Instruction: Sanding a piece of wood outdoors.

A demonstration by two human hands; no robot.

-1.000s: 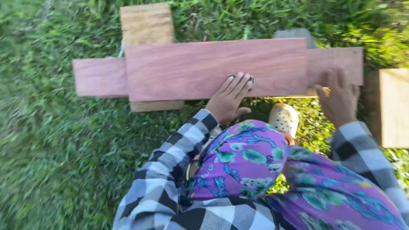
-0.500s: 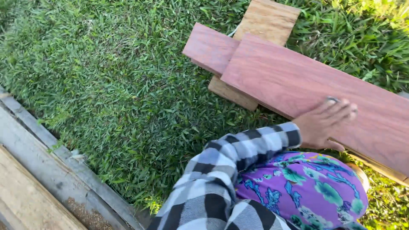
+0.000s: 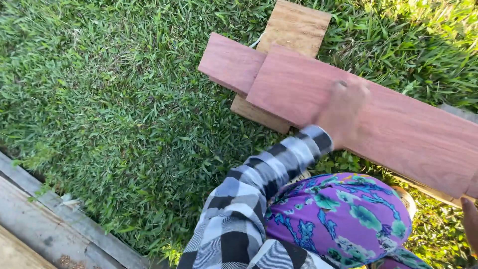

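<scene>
Wide reddish plank lying flat and slantwise on the grass, its left end stacked over a narrower reddish board, and both crossing a pale brown board underneath, probably so the top plank sits raised off the ground and steady. Left hand, blurred, laid palm-down on the plank's top face near its near edge, fingers loose and spread rather than curled around anything: a flat press on the wood, no grip on it. Right hand barely showing at the frame's right edge below the plank's near end; impossible to tell whether clenched or released. Checked sleeve running from the left hand back toward the body, above a knee in purple flowered cloth. Weathered grey timber lying along the lower left corner, well apart from the stacked boards.
</scene>
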